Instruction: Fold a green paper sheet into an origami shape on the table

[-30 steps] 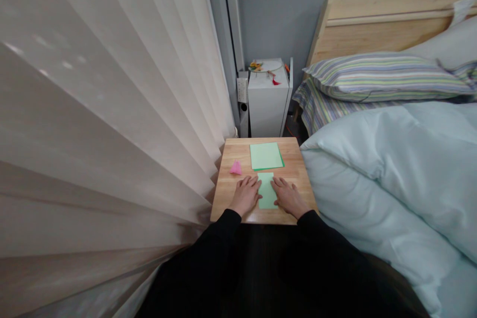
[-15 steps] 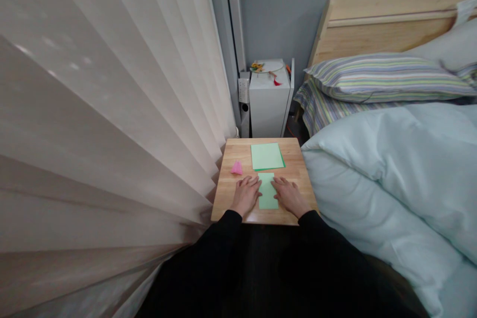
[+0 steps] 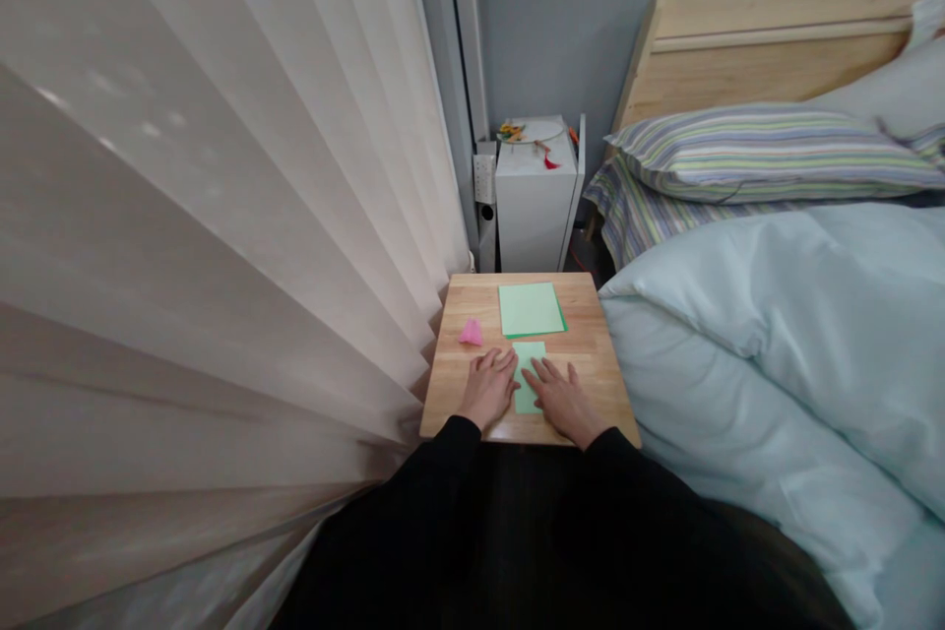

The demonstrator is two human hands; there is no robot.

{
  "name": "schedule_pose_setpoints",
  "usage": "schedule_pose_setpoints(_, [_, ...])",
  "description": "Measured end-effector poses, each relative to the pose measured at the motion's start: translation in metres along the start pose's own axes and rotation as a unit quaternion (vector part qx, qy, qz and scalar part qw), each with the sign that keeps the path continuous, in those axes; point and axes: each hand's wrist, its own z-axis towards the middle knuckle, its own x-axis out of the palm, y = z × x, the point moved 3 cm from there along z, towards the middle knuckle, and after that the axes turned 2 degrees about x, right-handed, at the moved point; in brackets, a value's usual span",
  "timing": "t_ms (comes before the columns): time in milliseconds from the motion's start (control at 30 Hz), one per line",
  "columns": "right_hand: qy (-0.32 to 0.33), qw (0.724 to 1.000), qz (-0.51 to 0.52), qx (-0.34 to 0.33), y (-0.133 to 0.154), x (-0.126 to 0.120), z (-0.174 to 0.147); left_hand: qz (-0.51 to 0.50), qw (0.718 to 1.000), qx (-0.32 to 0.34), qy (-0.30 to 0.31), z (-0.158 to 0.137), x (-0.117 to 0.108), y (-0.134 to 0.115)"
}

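A narrow light-green sheet of paper (image 3: 529, 351), apparently folded to a tall rectangle, lies flat on the small wooden table (image 3: 443, 394). At its left edge rests my left hand (image 3: 489, 386), fingers stretched and touching the paper. My right hand (image 3: 562, 400) lies across the right part of the sheet with its fingers spread, covering some of it. Neither hand grips anything. Just beyond is a stack of square green papers (image 3: 532, 309), pale on top with a darker green edge showing. A small folded pink paper piece (image 3: 471, 332) sits to the left.
Pleated curtains (image 3: 295, 217) hang close along the table's left side. On the right, a pale blue quilt (image 3: 738, 345) on the bed reaches the table's edge. Behind the table stands a white cabinet (image 3: 535, 217) with small items on top. A striped pillow (image 3: 768, 153) lies by the headboard.
My right hand has slid leftward from the paper's right edge onto its surface, with fingers spreading. The left hand stays almost where it was.
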Motion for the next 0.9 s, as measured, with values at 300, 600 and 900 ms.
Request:
schedule_pose_setpoints(300, [-0.007,0.999,0.011,0.034,-0.029,-0.012,0.004,-0.010,1.000,-0.001,0.006,0.000,0.008,0.005])
schedule_pose_setpoints(600, [0.012,0.998,0.029,0.047,-0.037,0.000,0.009,0.028,0.999,0.008,-0.013,-0.001,0.010,0.001])
schedule_pose_setpoints(900, [-0.009,0.997,0.032,0.073,-0.031,0.005,0.008,0.068,0.998,-0.004,-0.017,-0.009,0.011,-0.014])
